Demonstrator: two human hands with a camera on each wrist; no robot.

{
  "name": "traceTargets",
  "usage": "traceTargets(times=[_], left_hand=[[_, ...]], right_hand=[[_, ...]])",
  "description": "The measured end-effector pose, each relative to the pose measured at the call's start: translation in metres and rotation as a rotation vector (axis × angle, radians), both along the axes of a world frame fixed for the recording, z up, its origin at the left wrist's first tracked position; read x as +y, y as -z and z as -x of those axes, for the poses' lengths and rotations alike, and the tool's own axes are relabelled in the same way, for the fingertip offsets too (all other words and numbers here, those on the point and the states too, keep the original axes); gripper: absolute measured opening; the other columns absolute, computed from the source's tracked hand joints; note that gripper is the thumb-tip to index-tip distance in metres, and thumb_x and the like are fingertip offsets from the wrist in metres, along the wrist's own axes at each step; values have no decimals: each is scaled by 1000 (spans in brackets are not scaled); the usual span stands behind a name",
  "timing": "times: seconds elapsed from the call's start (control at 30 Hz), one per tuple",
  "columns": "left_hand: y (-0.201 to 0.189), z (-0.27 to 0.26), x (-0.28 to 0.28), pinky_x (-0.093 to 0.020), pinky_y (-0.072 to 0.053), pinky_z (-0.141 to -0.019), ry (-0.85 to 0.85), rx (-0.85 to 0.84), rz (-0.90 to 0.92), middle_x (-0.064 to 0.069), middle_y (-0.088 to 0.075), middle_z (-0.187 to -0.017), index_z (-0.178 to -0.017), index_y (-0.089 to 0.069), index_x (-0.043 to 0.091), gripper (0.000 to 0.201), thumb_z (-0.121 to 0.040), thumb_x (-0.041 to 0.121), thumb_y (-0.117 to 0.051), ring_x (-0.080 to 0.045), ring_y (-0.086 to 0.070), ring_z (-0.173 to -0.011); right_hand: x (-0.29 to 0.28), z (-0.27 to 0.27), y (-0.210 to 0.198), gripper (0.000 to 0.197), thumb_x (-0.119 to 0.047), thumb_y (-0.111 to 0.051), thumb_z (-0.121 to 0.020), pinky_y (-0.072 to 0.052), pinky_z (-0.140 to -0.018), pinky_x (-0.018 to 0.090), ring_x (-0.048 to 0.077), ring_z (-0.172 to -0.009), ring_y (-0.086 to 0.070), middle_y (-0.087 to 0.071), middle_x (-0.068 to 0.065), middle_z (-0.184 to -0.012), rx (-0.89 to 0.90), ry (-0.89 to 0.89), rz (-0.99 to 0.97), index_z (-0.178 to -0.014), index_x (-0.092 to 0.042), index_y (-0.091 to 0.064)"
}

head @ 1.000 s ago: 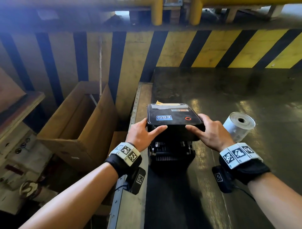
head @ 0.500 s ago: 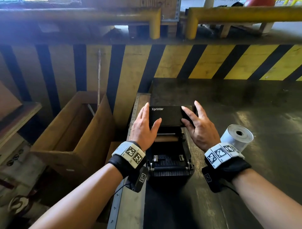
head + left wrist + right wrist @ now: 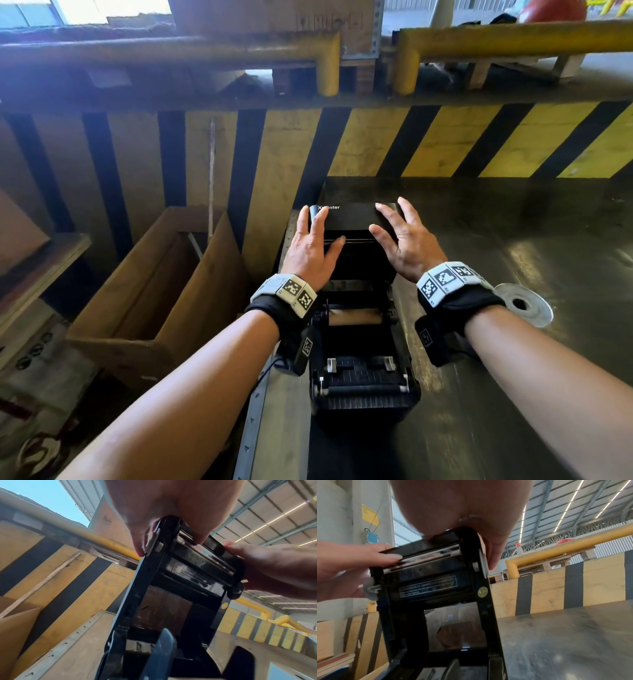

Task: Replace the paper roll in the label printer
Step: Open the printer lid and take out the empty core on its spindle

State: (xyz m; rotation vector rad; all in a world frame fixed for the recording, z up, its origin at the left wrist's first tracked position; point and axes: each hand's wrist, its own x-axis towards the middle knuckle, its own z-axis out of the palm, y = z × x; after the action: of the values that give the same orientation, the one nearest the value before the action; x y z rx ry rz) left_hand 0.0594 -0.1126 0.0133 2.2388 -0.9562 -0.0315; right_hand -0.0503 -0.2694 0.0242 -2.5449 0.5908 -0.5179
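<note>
1. Since half a second ago the lid [image 3: 352,219] has swung further back and now stands upright, both hands have gone up with it, and the paper roll [image 3: 525,305] sits closer behind the right wrist.
2. Nearest, below both wrists, the label printer [image 3: 363,387] lies open on the dark table [image 3: 513,394], its bay exposed between the forearms.
3. Inside that bay, just under the left wrist, a bare brown core [image 3: 356,317] sits crosswise in the holder.
4. Right of the right wrist, partly hidden by the wristband, the white paper roll stands on end on the table, apart from the printer.
5. Left hand [image 3: 310,245] rests on the lid's left edge with fingers spread straight, thumb laid across the inner face; the left wrist view shows fingertips [image 3: 139,550] on the side latch.
6. Right hand [image 3: 404,241] mirrors it on the lid's right edge, fingers wide and straight, not curled round anything.
7. Left of the left arm, an open cardboard box [image 3: 161,284] stands below table level.
8. Beyond the fingertips, a yellow and black striped wall [image 3: 445,144] rises, with yellow rails [image 3: 513,37] above.
</note>
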Motion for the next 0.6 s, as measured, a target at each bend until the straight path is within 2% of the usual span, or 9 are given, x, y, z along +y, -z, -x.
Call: traceTargets(times=[0.2, 0.33, 0.43, 0.53, 0.6], left_hand=[[-1, -13, -11, -40, -42, -101, -37, -2, -26, -7, -9, -160, -146, -20, 26, 62, -93, 44, -47, -31, -38, -137], [-1, -25, -10, -40, -38, -107, 5, 12, 11, -6, -15, -160, -146, -23, 26, 62, -93, 42, -50, -27, -32, -142], [4, -32, -3, -37, -31, -115, 41, 36, 97, -6, -25, -157, -149, -19, 21, 70, -91, 37, -55, -23, -29, -144], [26, -29, 14, -35, -25, -118, 23, 166, 33, -4, -22, -159, -151, -6, 20, 80, -91, 40, -54, -20, -27, -145], [49, -20, 31, -39, -27, -118, 14, 253, -86, -6, -22, -159, -151, -6, 21, 81, -90, 48, -51, -24, -31, -144]], right_hand=[[-12, -15, 0, 56, -57, -36, -89, -32, -109, 40, 30, -138, -33, -15, 8, -158, 45, 19, -41, -140, -33, -33], [-28, -17, -5, 61, -54, -39, -89, -24, -113, 36, 25, -143, -23, -10, 5, -159, 129, -48, -110, -144, -31, -25], [-31, -4, 4, 71, -52, -41, -89, -17, -115, 32, 20, -145, -18, -16, 8, -158, 94, -26, -131, -148, -21, -14], [-23, 24, 31, 80, -58, -42, -86, -23, -116, 37, 25, -141, -29, -23, 11, -156, 96, 82, -225, -148, -16, -13], [-11, 44, 54, 82, -60, -42, -84, -30, -113, 42, 27, -137, -37, -29, 11, -154, 195, 83, -252, -147, -14, -17]])
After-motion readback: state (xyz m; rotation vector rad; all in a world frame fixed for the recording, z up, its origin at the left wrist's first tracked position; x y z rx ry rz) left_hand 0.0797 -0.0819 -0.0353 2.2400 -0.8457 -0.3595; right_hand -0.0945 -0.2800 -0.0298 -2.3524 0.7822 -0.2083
